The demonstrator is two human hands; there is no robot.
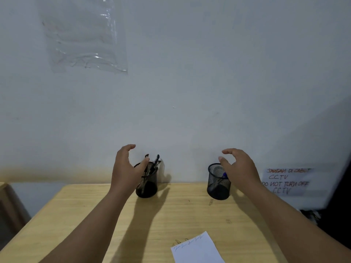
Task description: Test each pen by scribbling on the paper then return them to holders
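Looking down at your desk, here is what shows.

Hidden: your left hand (126,168) covers the near-left wall of the black wire-mesh pen holder at 11 o'clock (149,184); your right hand (240,168) covers the right rim of the second black mesh holder at 1 o'clock (217,182).
Hard to make out: the pens (154,164) in the 11 o'clock holder are dark sticks, one with a blue clip; you cannot count them. A blue-tipped pen (225,175) lies inside the 1 o'clock holder, mostly behind your thumb.
Cut off: the white sheet of paper with blue scribbles (197,249) at 6 o'clock runs off the lower frame edge.
Left hand: spread wide, fingers curved, gripping nothing; whether it touches the holder cannot be told.
Right hand: likewise spread and curved, gripping nothing, over its holder's rim.
Edges: both holders stand at the far edge of the light wooden table (180,215), against the pale wall (180,92).
Open room: bare tabletop lies between the holders and down to the paper.
Surroundings: a handwritten CCTV notice (285,181) hangs at 2 o'clock; a clear plastic sheet (83,38) at 10 o'clock.
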